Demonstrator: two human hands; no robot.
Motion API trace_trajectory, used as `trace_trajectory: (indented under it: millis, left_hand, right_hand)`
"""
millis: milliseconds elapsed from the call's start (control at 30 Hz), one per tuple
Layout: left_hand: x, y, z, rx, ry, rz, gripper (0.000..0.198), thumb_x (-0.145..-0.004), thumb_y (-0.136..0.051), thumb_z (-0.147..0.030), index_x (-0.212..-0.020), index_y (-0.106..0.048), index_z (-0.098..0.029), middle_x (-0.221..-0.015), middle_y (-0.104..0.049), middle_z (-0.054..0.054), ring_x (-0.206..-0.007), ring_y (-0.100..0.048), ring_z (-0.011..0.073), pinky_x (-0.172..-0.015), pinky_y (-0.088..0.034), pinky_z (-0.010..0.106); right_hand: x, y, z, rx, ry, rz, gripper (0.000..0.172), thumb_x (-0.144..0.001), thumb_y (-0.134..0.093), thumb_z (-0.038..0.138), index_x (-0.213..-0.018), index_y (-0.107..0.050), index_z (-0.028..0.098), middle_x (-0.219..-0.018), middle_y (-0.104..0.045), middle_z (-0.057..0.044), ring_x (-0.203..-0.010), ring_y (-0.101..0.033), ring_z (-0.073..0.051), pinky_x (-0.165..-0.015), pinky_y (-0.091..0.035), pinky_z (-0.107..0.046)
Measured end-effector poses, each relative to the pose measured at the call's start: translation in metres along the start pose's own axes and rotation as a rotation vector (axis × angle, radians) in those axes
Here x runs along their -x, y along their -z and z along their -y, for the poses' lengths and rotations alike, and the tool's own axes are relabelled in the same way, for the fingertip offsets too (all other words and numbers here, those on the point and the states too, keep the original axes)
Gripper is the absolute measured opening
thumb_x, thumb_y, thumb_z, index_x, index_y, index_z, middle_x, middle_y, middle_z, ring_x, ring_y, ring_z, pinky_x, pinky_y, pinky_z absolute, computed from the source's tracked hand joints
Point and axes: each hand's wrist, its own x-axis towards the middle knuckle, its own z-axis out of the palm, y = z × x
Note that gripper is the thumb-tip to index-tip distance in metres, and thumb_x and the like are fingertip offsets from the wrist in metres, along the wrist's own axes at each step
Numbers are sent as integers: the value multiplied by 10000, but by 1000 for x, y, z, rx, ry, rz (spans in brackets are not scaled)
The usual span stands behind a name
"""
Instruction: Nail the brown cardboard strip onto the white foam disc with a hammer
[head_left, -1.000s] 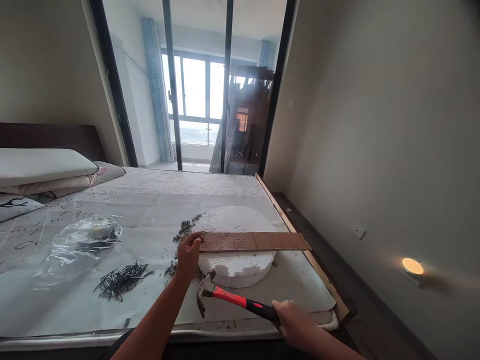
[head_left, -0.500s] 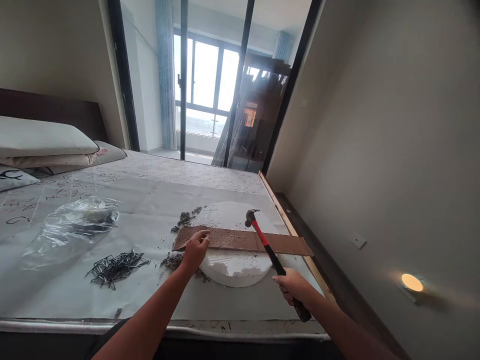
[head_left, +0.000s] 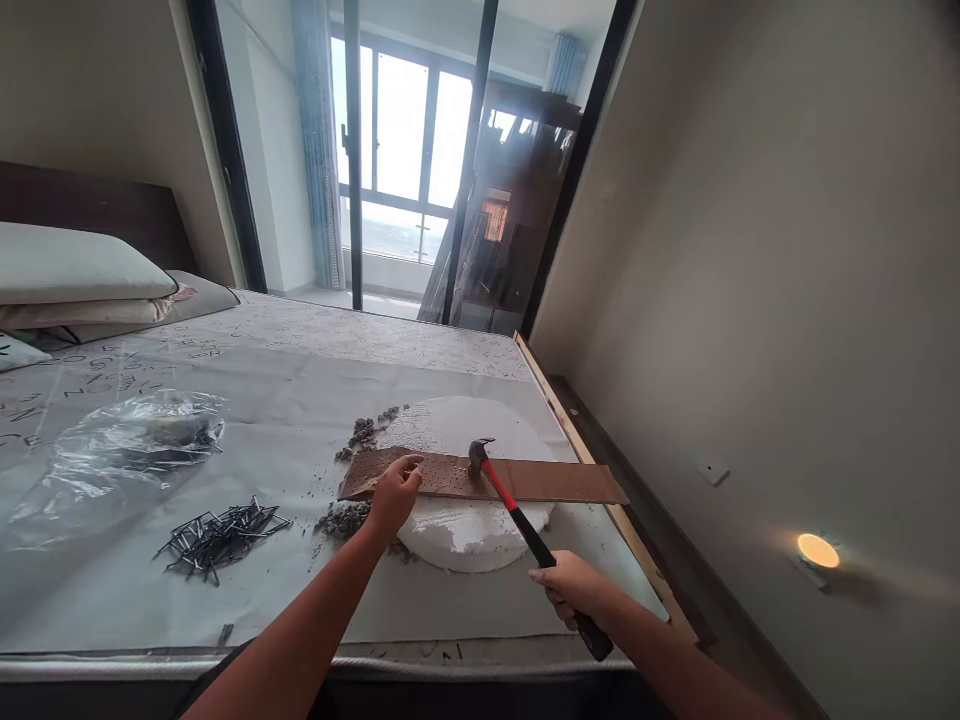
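Note:
My right hand point(head_left: 574, 588) grips the black rubber handle of a claw hammer point(head_left: 517, 510) with a red neck. The hammer's head is down at the middle of a long brown board point(head_left: 555, 481) with many small dots or nail heads in its left half. My left hand point(head_left: 396, 490) rests at the board's left part, thumb and fingers curled together; whatever they pinch is too small to make out. Under the board lies a round white foam-like slab point(head_left: 472, 540). A heap of nails point(head_left: 221, 538) lies to the left of my left hand.
Grey crumbs point(head_left: 361, 434) lie along the slab's left side. A clear plastic bag point(head_left: 127, 455) with dark contents sits farther left on a grey sheet point(head_left: 285, 420) covering the mattress. A wooden strip point(head_left: 555, 400) edges the right side, beside the wall. Pillows point(head_left: 82, 262) lie at back left.
The hammer's head has come down and left, from above the board to its surface. My left hand has stayed at about the same spot on the board. The view has shifted slightly.

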Motion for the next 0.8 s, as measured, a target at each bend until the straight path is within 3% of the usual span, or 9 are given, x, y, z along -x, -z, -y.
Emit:
trace_trajectory:
  millis: [100, 200, 267, 367, 467, 533, 667, 800]
  left_hand:
    - [2, 1, -1, 9, -4, 5, 419, -740, -428, -410, -1018, -612, -157, -922, -670, 100, -800, -629, 218, -643, -473, 296]
    - [3, 4, -1, 22, -17, -14, 413, -740, -431, -420, -1000, -618, -160, -882, -673, 89, -781, -630, 215, -635, -469, 293]
    - [1, 7, -1, 44, -9, -42, 412, -746, -426, -429, -989, -620, -159, -856, -670, 80, -764, -629, 212, -622, -463, 287]
    - [-3, 12, 0, 86, 5, -102, 405, -749, -421, -433, -974, -623, -162, -830, -666, 64, -743, -624, 204, -620, -458, 281]
    - [-5, 14, -1, 94, -3, -171, 387, -748, -422, -414, -954, -629, -160, -813, -664, 52, -734, -614, 196, -655, -460, 289]
    - [-3, 13, -2, 74, -20, -188, 379, -747, -417, -397, -942, -633, -155, -827, -667, 59, -754, -612, 199, -690, -461, 300]
    - [4, 12, -4, -7, -38, -143, 386, -761, -411, -415, -954, -640, -172, -957, -674, 89, -893, -609, 238, -724, -466, 311]
    - [11, 9, -2, -72, -48, -92, 415, -785, -391, -449, -972, -643, -177, -1012, -668, 99, -948, -600, 253, -754, -470, 326]
  right_hand:
    - [-5, -1, -6, -44, 17, 50, 235, -777, -467, 220, -659, -265, 240, -395, -264, 123, -306, -214, -53, -331, -210, -188]
    - [-3, 4, -10, 45, 116, 0, 204, -773, -449, 242, -664, -276, 241, -405, -245, 123, -306, -226, -65, -341, -228, -209]
    - [3, 10, -17, 227, 253, -78, 193, -765, -454, 254, -649, -301, 233, -431, -283, 103, -343, -285, -76, -377, -248, -222]
    - [12, 15, -34, 599, 485, -177, 165, -764, -466, 248, -632, -376, 208, -546, -461, 33, -503, -439, -113, -470, -276, -232]
    - [14, 10, -53, 975, 510, -282, 37, -759, -476, 210, -732, -490, 190, -697, -611, -49, -634, -554, -180, -518, -288, -251]
    - [8, 2, -61, 1179, 505, -328, 97, -741, -478, 154, -811, -538, 184, -756, -657, -84, -675, -603, -216, -530, -298, -260]
    - [-17, -16, -67, 1417, 605, -258, 247, -695, -455, 40, -867, -578, 167, -796, -682, -111, -704, -644, -249, -556, -351, -274]
    - [-50, -19, -66, 1422, 637, -177, 241, -694, -479, 42, -879, -598, 140, -814, -688, -144, -738, -654, -294, -604, -411, -319]
